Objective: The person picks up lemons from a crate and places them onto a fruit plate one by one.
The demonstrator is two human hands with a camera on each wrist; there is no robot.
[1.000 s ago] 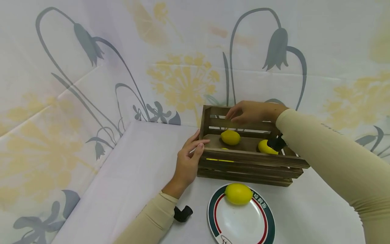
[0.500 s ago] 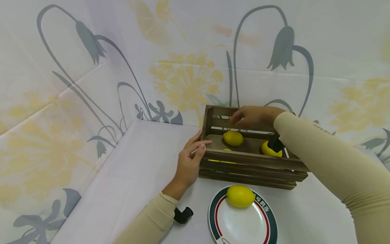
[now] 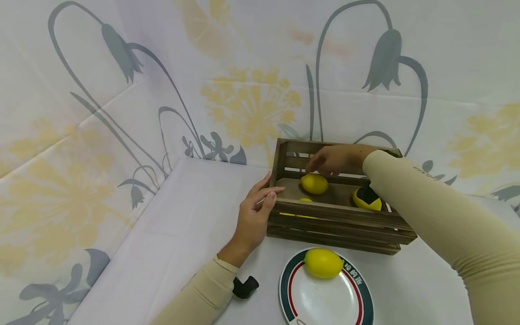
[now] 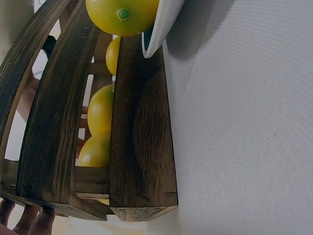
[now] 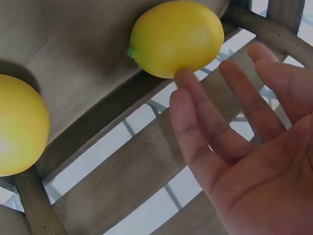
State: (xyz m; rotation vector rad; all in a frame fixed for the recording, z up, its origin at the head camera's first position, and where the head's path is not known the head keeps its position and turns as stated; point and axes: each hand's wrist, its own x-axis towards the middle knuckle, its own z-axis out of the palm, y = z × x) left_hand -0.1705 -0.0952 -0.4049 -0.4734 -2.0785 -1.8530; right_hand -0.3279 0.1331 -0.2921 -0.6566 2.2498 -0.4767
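Note:
A slatted wooden crate (image 3: 341,213) stands on the white cloth, with lemons inside. My left hand (image 3: 253,221) holds the crate's left end, index finger over the rim and thumb near the front corner. Inside the crate, my right hand (image 3: 335,159) hangs palm down with loosely bent fingers. Its fingertips are right at the rear lemon (image 5: 177,39), without wrapping round it. Another lemon (image 3: 367,205) lies to the right, partly covered by the black wrist camera. A further lemon (image 3: 306,199) is mostly hidden behind the front slats.
In front of the crate, a white plate (image 3: 325,307) with a green and red rim bears one lemon (image 3: 323,263). A black wrist camera (image 3: 245,287) sits under the left wrist. Behind the crate rises a flower-patterned cloth backdrop (image 3: 252,104).
My right hand has sunk lower into the crate, toward the rear lemon. My left hand keeps its place on the crate's end. The view has shifted slightly.

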